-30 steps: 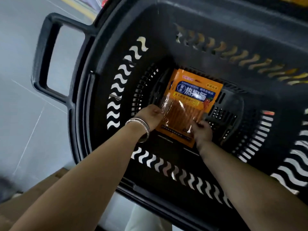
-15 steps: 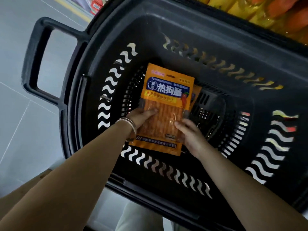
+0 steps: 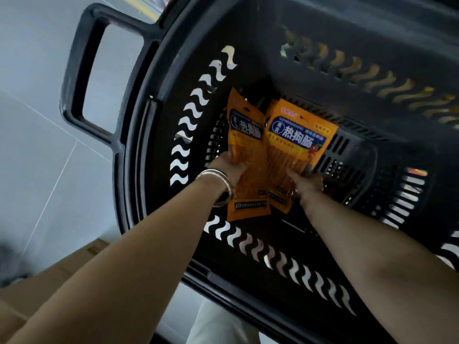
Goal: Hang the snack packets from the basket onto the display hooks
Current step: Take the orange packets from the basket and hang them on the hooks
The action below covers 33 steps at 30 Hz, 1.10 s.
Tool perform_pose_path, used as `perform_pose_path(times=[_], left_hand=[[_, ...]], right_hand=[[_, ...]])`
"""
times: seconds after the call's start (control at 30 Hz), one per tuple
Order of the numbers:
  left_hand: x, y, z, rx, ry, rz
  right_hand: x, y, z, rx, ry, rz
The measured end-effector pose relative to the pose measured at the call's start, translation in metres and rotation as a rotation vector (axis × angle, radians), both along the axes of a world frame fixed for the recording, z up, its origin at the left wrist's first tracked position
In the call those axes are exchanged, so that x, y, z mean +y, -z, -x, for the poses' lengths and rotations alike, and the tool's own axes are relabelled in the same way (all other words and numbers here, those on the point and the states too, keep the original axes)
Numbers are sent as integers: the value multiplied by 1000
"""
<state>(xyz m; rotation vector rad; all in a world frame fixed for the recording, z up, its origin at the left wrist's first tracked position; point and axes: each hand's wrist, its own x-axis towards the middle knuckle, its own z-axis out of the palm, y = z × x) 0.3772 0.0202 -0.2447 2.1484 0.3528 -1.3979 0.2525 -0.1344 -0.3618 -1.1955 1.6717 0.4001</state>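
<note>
Looking straight down into a black plastic shopping basket (image 3: 273,247) whose walls are pierced with wavy slots, with a loop handle (image 3: 74,78) sticking out on the left over a grey tiled floor (image 3: 37,120). Two bare forearms reach in from the bottom of the view.

The left grip (image 3: 229,167), a hand with silver bangles (image 3: 218,180) at the wrist, has its fingers curled round the left edge of the left snack packet (image 3: 244,130), holding it about halfway up. The right grip (image 3: 306,183) is closed on the lower part of the right snack packet (image 3: 300,135), with the thumb pressed on its front and the other fingers hidden behind it.

Both packets are orange, with a dark blue band of white Chinese lettering near the top and a clear window showing thin orange strips. They sit side by side inside the basket, over its slotted bottom, tops pointing towards the far wall. The left one is turned partly edge-on; the right one faces the camera. Their inner edges meet, and it is unclear which lies in front. Whether they rest on the bottom or are raised off it cannot be told.

A brown cardboard box (image 3: 94,247) shows at the lower left, outside the basket
</note>
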Motion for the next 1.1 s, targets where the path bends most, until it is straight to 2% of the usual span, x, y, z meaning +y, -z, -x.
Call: perform_pose_path(times=[0.07, 0.2, 0.43, 0.63, 0.8, 0.97, 1.1], left_hand=[[0, -3, 1, -22, -18, 0], [-3, -20, 5, -40, -206, 25], [-7, -108, 20, -86, -304, 124], [-13, -206, 45, -304, -196, 227], [-42, -284, 83, -431, -134, 304], [-84, -343, 146, -654, -105, 535], [-128, -382, 211, -698, -70, 692]], right_hand=[[4, -5, 3, 25, 31, 39], [2, -37, 15, -85, -9, 48], [-16, -156, 43, -210, -56, 140], [-26, -267, 78, -463, -137, 237], [-34, -344, 128, -662, -117, 477], [-59, -399, 198, -864, -138, 698], [-97, -440, 269, -938, -93, 812]])
